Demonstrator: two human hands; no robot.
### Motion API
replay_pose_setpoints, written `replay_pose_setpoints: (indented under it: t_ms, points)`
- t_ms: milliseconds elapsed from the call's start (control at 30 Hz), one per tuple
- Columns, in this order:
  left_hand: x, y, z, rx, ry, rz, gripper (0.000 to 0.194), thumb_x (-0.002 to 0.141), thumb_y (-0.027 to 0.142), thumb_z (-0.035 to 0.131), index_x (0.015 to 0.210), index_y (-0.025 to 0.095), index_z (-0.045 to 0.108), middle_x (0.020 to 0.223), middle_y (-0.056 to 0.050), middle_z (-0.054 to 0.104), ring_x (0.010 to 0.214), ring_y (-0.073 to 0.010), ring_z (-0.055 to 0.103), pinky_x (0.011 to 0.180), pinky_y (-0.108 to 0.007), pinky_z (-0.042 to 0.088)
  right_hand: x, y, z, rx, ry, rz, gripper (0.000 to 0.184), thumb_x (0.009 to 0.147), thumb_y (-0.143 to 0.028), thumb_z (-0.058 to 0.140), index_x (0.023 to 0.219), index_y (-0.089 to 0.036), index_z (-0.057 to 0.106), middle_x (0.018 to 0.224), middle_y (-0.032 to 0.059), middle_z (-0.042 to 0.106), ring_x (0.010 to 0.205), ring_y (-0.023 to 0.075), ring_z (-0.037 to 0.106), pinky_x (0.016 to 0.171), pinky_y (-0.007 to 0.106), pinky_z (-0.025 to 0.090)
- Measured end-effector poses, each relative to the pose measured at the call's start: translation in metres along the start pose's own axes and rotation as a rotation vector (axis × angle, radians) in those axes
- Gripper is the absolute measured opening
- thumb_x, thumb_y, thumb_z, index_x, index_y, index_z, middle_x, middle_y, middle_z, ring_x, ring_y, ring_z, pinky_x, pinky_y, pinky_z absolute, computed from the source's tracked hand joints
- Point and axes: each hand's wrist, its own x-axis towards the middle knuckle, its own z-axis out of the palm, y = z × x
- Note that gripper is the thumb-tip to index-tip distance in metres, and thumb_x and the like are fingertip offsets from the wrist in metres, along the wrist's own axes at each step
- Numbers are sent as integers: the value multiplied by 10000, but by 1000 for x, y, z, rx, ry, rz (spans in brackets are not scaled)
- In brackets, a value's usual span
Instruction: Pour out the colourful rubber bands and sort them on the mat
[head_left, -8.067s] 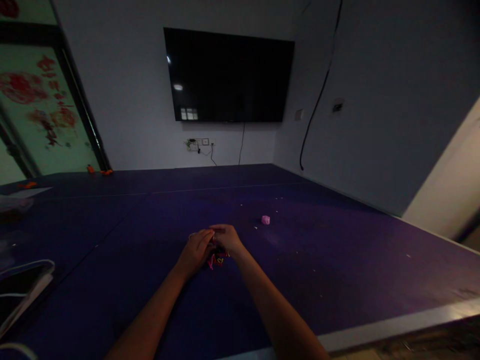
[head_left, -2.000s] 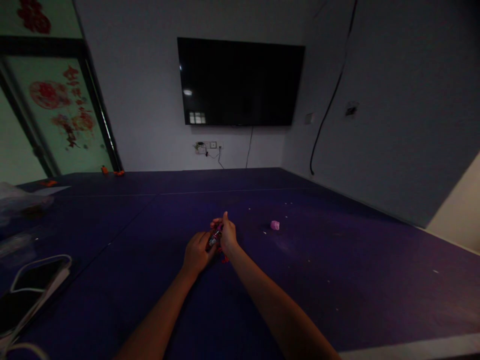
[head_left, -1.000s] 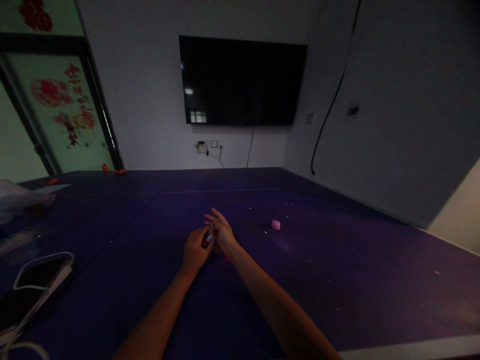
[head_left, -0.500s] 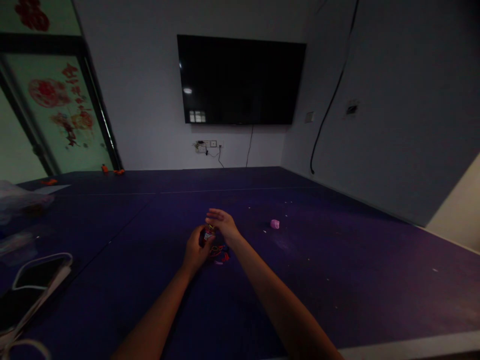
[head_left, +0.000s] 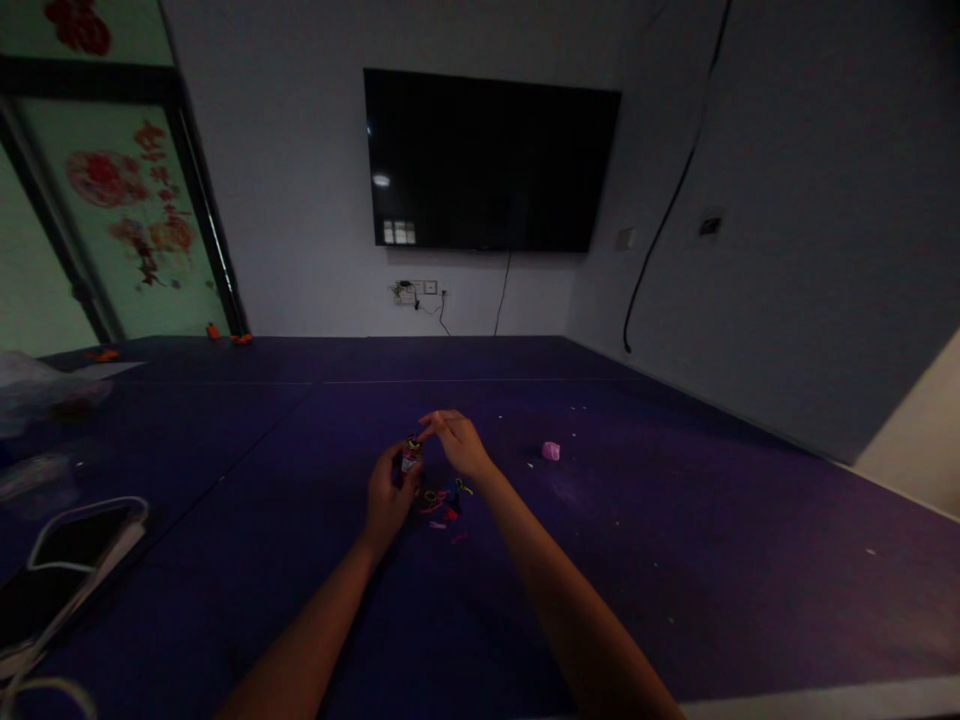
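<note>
My left hand [head_left: 387,495] is closed round a small dark object with a light label [head_left: 409,461], held upright above the dark blue table [head_left: 675,520]. My right hand [head_left: 459,443] hovers just right of it, fingers bent, with thumb and forefinger pinched at the object's top. Under both hands several small coloured rubber bands [head_left: 444,500], red, blue, yellow and pink, lie loose on the table. The room is dim and fine detail is hard to read.
A small pink lump [head_left: 551,451] lies on the table to the right of my hands. A dark pouch with a white rim [head_left: 67,545] sits at the left edge, with crumpled clear plastic [head_left: 41,395] beyond it. A black screen [head_left: 491,160] hangs on the far wall.
My hands have lifted slightly off the table, baring the loose bands beneath. My right hand went from spread fingers over the object to a pinch at its top.
</note>
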Motion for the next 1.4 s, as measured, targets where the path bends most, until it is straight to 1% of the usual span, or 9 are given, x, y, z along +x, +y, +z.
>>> replay_pose_setpoints:
  t_ms: [100,267,667,767,933,1033,1133,1233,1400]
  points:
    - [0,-5,0,34,11,31,314,875,367,536,1128,181,540,1038,-102,630,942,-233,616,823,-381,490,-2,0,-1,-145,-109,-82,617,891,-644,280,755,-228,715,982,66,686,1009,221,566,939,380,360]
    - [-2,-11,2,109,-12,118,343,883,380,529,1159,177,519,1064,-120,620,959,-245,611,811,-395,502,-9,2,2,-285,-131,-60,541,929,-572,282,1096,-219,655,1172,94,631,1260,260,401,1024,466,270]
    - [-6,-16,2,255,-75,354,332,933,343,439,1213,168,472,1082,-143,614,1010,-266,586,845,-430,497,-16,12,13,-256,-235,42,596,906,-627,259,1186,-236,612,1281,59,568,1358,232,265,1104,491,104]
    - [-5,-18,2,245,-68,311,338,925,353,459,1213,175,473,1079,-137,611,1007,-266,588,843,-434,497,-14,11,10,-258,-210,53,612,903,-638,246,1124,-235,650,1268,66,578,1349,243,282,1097,502,113]
    - [-4,-19,2,223,-52,228,362,910,356,493,1223,175,470,1066,-132,610,975,-260,603,820,-424,502,-9,-1,-3,-257,-158,12,690,907,-643,179,779,-238,723,1211,58,617,1315,259,337,1077,508,155]
    - [-4,-19,3,200,-38,209,360,903,362,504,1209,174,482,1064,-131,611,971,-258,605,821,-416,498,-4,-9,-9,-228,-136,-26,706,908,-642,180,644,-245,701,1073,46,676,1252,250,417,1058,467,217]
    - [-1,-20,1,176,1,147,351,901,374,501,1190,173,500,1074,-132,609,994,-256,596,841,-409,486,1,-8,-12,-181,-48,-21,684,915,-627,196,684,-245,714,929,54,698,1096,234,548,979,399,336]
    - [6,-24,-5,175,129,38,362,898,389,495,1179,161,514,1081,-135,606,1013,-257,584,867,-413,468,-1,5,-4,-225,32,50,622,949,-546,203,817,-223,717,929,76,695,986,221,604,905,362,395]
    - [15,-33,-18,250,333,-15,411,881,440,506,1153,132,529,1077,-157,605,1021,-278,572,888,-429,447,-31,27,34,-359,-268,45,300,913,-359,442,869,-225,706,944,70,702,990,215,609,899,334,415]
